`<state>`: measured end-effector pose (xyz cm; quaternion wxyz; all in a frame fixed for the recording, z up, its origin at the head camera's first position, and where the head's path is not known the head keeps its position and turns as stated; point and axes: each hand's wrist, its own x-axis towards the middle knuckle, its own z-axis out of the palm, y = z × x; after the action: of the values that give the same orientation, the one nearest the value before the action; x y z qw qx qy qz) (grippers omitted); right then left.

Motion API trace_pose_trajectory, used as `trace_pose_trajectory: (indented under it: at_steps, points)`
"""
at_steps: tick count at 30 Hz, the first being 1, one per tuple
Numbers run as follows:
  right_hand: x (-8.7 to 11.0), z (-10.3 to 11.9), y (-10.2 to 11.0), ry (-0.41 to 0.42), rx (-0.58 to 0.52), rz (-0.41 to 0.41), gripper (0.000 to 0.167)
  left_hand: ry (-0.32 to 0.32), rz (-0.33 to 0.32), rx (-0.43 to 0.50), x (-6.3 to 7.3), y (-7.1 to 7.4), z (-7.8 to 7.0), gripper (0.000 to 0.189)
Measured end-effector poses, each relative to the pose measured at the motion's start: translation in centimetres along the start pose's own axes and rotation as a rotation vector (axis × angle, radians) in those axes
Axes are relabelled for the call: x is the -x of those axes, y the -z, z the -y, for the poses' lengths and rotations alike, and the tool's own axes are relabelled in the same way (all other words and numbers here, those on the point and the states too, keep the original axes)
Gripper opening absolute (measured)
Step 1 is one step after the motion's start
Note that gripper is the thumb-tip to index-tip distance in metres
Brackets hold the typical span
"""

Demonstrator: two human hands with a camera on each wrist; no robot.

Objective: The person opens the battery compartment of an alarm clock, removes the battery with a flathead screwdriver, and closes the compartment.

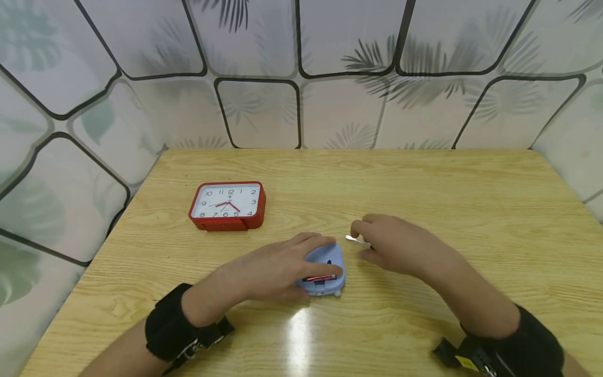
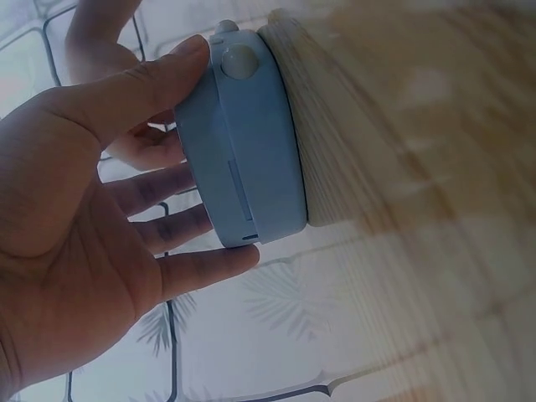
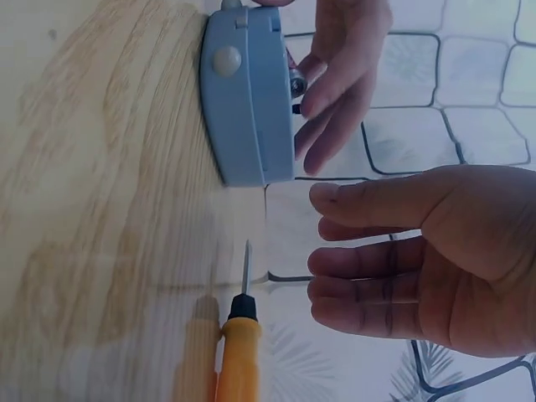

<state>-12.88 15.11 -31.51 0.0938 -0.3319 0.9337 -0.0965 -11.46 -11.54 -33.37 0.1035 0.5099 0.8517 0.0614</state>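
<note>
A small light-blue alarm clock (image 1: pixel 334 253) lies on its front, its back with an open battery slot facing up. In that slot sits a red and black battery (image 1: pixel 326 278). My left hand (image 1: pixel 282 264) grips the clock, thumb at the near edge by a round white foot (image 2: pixel 239 62), fingers spread over the back and far edge. One finger reaches across the battery. To the right, my right hand (image 1: pixel 398 245) hovers with loosely bent fingers and holds nothing. Below it a screwdriver (image 3: pixel 240 356) with a yellow-orange handle lies on the table; in the head view the hand hides most of it.
A red rectangular clock (image 1: pixel 228 204) stands on the wooden table (image 1: pixel 424 183) to the left, behind my left hand. A patterned wall (image 1: pixel 339 110) rises at the table's back edge. Each wrist wears a black strap (image 1: pixel 171 322).
</note>
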Motion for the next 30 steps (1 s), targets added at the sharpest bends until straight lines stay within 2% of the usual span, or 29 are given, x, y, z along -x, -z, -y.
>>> trace_pose_trajectory:
  at_steps: [4, 10, 15, 21, 27, 30]
  points:
    - [0.2, 0.6, 0.1, 0.031, 0.006, -0.018, 0.021, 0.041, 0.012, 0.041, 0.0, 0.0, 0.0, 0.077]
    - [0.3, 1.4, -0.1, 0.073, 0.025, -0.058, 0.014, 0.158, 0.019, 0.118, 0.1, -0.1, 0.1, 0.100]
    - [0.1, 2.2, -0.6, 0.177, -0.002, -0.045, 0.010, 0.223, 0.066, 0.112, 0.0, 0.0, 0.1, 0.108]
    - [-0.2, 2.9, -1.7, 0.303, 0.024, -0.060, 0.012, 0.210, 0.071, 0.059, -0.1, 0.1, 0.2, 0.110]
    - [-0.2, 3.4, -2.1, 0.342, 0.128, -0.114, 0.012, 0.194, 0.062, 0.041, -0.1, 0.1, 0.3, 0.109]
    - [-0.3, 3.4, -2.2, 0.344, 0.143, -0.125, 0.012, 0.190, 0.058, 0.033, -0.1, 0.0, 0.3, 0.109]
